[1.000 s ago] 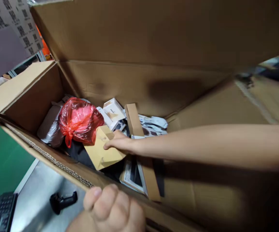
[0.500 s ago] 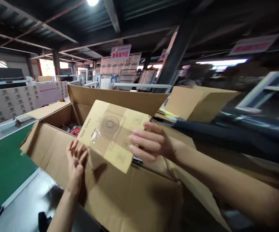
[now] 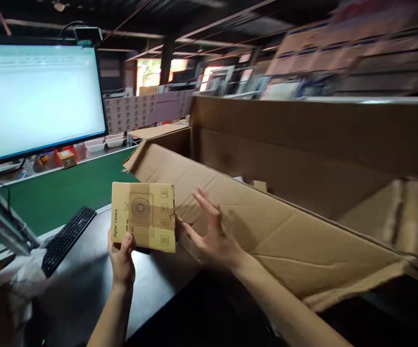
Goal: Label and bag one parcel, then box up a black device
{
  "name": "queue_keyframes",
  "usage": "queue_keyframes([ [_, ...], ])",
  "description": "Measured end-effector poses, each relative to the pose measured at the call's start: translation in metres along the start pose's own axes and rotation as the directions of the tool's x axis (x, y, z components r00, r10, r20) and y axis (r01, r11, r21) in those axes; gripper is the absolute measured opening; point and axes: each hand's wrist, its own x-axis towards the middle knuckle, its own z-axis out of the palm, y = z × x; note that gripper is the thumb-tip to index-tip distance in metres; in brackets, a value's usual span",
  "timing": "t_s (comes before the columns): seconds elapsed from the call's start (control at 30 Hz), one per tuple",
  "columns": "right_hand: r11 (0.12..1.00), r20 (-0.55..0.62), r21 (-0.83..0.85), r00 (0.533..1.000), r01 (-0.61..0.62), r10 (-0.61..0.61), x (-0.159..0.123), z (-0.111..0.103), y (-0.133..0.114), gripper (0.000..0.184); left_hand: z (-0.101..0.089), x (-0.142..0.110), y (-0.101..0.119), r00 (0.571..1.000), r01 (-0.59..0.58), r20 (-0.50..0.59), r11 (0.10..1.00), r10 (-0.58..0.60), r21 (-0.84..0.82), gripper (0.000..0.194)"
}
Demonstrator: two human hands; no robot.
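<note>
A small tan cardboard box point(image 3: 140, 217), printed "Digital Camera" with a drawing of a camera, is held up by my left hand point(image 3: 122, 258). The thumb presses on its front face near the lower edge; the other fingers are mostly hidden behind it. Just right of that box is my right hand point(image 3: 212, 233), its fingers spread apart and holding nothing. Behind the right hand stands a large open carton point(image 3: 266, 212), with its near flap folded outward. Most of the carton's inside is hidden by that flap.
At the left are a bright monitor point(image 3: 38, 96) and a black keyboard point(image 3: 69, 238) on a grey metal table point(image 3: 86, 294). A green surface point(image 3: 57, 193) runs behind them. White trays point(image 3: 103, 143) and a little brown box point(image 3: 66, 157) lie beyond.
The view has swung left, bringing the monitor and keyboard into sight. The camera box has passed from my right hand to my left and away from over the carton. My right hand has let go.
</note>
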Motion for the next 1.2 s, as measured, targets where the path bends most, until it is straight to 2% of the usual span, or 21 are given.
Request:
queue_keyframes([
  [0.03, 0.954, 0.080, 0.178, 0.970, -0.241, 0.230, -0.015, 0.021, -0.007, 0.074, -0.015, -0.002, 0.002, 0.998, -0.011, -0.070, 1.000, 0.009, -0.026, 0.065],
  [0.07, 0.825, 0.221, 0.329, 0.887, -0.459, 0.405, -0.031, 0.043, -0.014, 0.072, -0.027, -0.005, 0.003, 0.991, -0.021, -0.135, 0.999, 0.014, -0.048, 0.065],
  [0.1, 0.648, 0.378, 0.432, 0.779, -0.627, 0.501, -0.047, 0.065, -0.021, 0.070, -0.039, -0.009, 0.002, 0.981, -0.029, -0.196, 0.997, 0.015, -0.066, 0.065],
  [0.13, 0.464, 0.507, 0.488, 0.673, -0.739, 0.538, -0.061, 0.087, -0.029, 0.071, -0.048, -0.013, 0.000, 0.967, -0.038, -0.255, 0.996, 0.017, -0.077, 0.066],
  [0.17, 0.302, 0.598, 0.518, 0.591, -0.801, 0.542, -0.073, 0.108, -0.038, 0.073, -0.056, -0.018, -0.005, 0.950, -0.047, -0.312, 0.995, 0.018, -0.086, 0.066],
  [0.2, 0.168, 0.649, 0.543, 0.538, -0.823, 0.537, -0.083, 0.129, -0.047, 0.075, -0.062, -0.023, -0.012, 0.932, -0.056, -0.362, 0.994, 0.019, -0.093, 0.065],
  [0.23, 0.061, 0.670, 0.573, 0.510, -0.817, 0.539, -0.090, 0.147, -0.055, 0.075, -0.069, -0.030, -0.020, 0.914, -0.065, -0.404, 0.993, 0.021, -0.096, 0.065],
  [0.3, -0.088, 0.667, 0.635, 0.488, -0.767, 0.563, -0.098, 0.177, -0.069, 0.071, -0.082, -0.044, -0.040, 0.887, -0.049, -0.462, 0.996, 0.007, -0.078, 0.063],
  [0.37, -0.157, 0.657, 0.664, 0.471, -0.731, 0.589, -0.102, 0.197, -0.071, 0.067, -0.101, -0.056, -0.057, 0.870, 0.039, -0.491, 0.999, -0.049, -0.031, 0.060],
  [0.43, -0.182, 0.684, 0.635, 0.437, -0.750, 0.584, -0.111, 0.209, -0.060, 0.062, -0.125, -0.066, -0.069, 0.848, 0.127, -0.518, 0.992, -0.107, 0.002, 0.060],
  [0.6, -0.227, 0.879, 0.379, 0.272, -0.897, 0.390, -0.159, 0.230, -0.015, 0.054, -0.192, -0.083, -0.082, 0.854, 0.202, -0.501, 0.977, -0.143, 0.067, 0.064],
  [0.67, -0.224, 0.911, 0.323, 0.238, -0.919, 0.337, -0.178, 0.233, -0.005, 0.055, -0.211, -0.093, -0.091, 0.840, 0.253, -0.510, 0.965, -0.186, 0.065, 0.061],
  [0.73, -0.187, 0.910, 0.328, 0.256, -0.926, 0.325, -0.191, 0.232, -0.001, 0.059, -0.224, -0.102, -0.102, 0.825, 0.273, -0.517, 0.962, -0.229, 0.009, 0.058],
  [0.77, -0.143, 0.899, 0.352, 0.292, -0.925, 0.327, -0.196, 0.230, -0.001, 0.063, -0.227, -0.105, -0.107, 0.820, 0.273, -0.516, 0.962, -0.247, -0.026, 0.056],
  [0.83, 0.011, 0.856, 0.436, 0.418, -0.900, 0.305, -0.201, 0.222, -0.007, 0.073, -0.229, -0.106, -0.113, 0.819, 0.257, -0.508, 0.962, -0.268, -0.094, 0.053],
  [0.9, 0.229, 0.783, 0.536, 0.580, -0.813, 0.225, -0.202, 0.212, -0.016, 0.079, -0.224, -0.102, -0.112, 0.813, 0.223, -0.522, 0.966, -0.257, -0.129, 0.055],
  [1.0, 0.507, 0.621, 0.658, 0.782, -0.557, 0.054, -0.202, 0.202, -0.029, 0.083, -0.204, -0.092, -0.100, 0.784, 0.195, -0.589, 0.979, -0.195, -0.065, 0.065],
  [1.07, 0.604, 0.469, 0.721, 0.881, -0.341, -0.063, -0.203, 0.201, -0.033, 0.086, -0.186, -0.088, -0.088, 0.777, 0.225, -0.605, 0.974, -0.174, 0.009, 0.072],
  [1.13, 0.650, 0.332, 0.746, 0.926, -0.144, -0.177, -0.206, 0.204, -0.031, 0.087, -0.168, -0.087, -0.077, 0.795, 0.241, -0.585, 0.968, -0.158, 0.067, 0.080],
  [1.2, 0.683, 0.288, 0.730, 0.915, -0.020, -0.282, -0.213, 0.208, -0.028, 0.079, -0.155, -0.087, -0.069, 0.813, 0.225, -0.565, 0.971, -0.141, 0.081, 0.084],
])
